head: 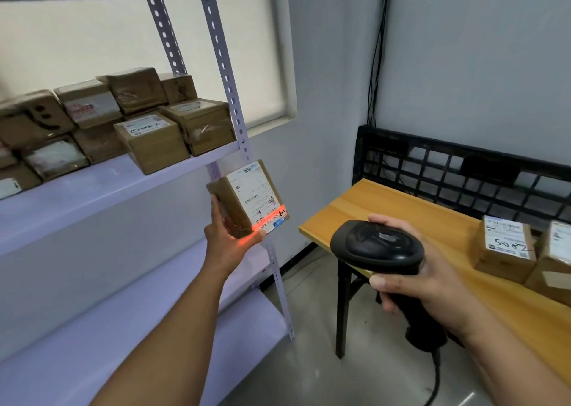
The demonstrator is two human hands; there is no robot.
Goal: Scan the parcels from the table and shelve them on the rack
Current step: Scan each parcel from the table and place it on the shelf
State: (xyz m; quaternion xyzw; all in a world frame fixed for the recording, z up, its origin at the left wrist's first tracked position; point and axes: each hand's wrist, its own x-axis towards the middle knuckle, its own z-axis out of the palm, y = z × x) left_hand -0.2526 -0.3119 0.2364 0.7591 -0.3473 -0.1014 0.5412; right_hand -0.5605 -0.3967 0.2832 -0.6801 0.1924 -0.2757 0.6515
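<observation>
Parcel (250, 198) meets scanner (377, 246) in mid-air beside the rack (236, 112). The left hand (228, 242) cradles the small carton from below and behind. Its fingers (216, 214) are curled round the brown side, so the labelled face is left bare and tilted toward the reader.

The right hand (432, 282) is wrapped round the black scanner's handle, fingers (384, 282) closed on the grip. The scanner's head is aimed across the gap at the box, and the two are apart, not touching. A red scan line (268, 217) falls across the lower part of the white label (253, 189), over the barcode, and spills onto the left palm.

Held close to the rack's corner post and just below the loaded shelf (92, 183), the box appears placed for a short move onto the rack once the read is made.

The parcel is a squat brown cardboard box. Its shipping label covers nearly one whole face, with printed text, barcodes and a blue patch at the lower corner.

Stacked cartons (151, 140) crowd the shelf above and to the left. Two more labelled boxes (502, 248) wait on the wooden tabletop (401, 214) at right.
</observation>
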